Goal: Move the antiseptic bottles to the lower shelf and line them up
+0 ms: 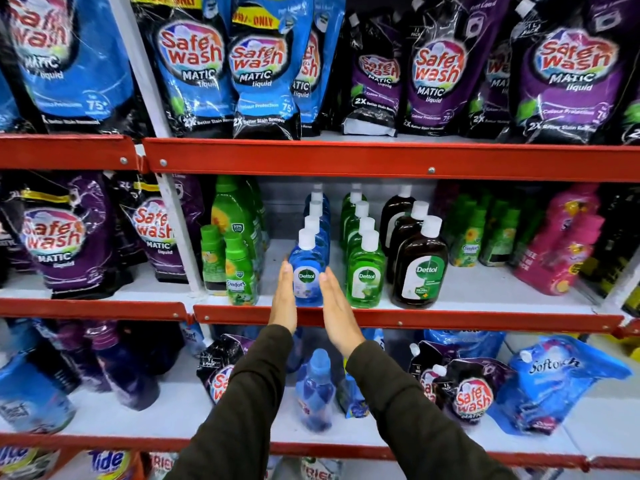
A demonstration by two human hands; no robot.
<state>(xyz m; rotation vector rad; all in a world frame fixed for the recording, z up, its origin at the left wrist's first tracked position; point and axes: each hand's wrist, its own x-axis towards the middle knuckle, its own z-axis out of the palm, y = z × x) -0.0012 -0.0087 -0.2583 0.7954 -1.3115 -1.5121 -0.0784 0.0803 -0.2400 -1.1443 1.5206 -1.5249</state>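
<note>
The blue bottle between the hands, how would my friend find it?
Find the middle shelf with red edges. Three rows of white-capped Dettol bottles stand there. The blue bottle is frontmost in the leftmost row, beside the green row; it's the only front bottle that's blue.

Three rows of antiseptic bottles (365, 271) run front to back on the middle shelf (450, 318); left hand (284, 296) and right hand (337, 308) flank, perhaps touching, the leftmost front bottle (307, 271).

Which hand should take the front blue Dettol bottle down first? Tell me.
Probably either, but the left hand looks slightly better placed: its flat palm lies along the front blue Dettol bottle, while the right hand angles in from lower right. Neither has closed a grip yet.
</note>
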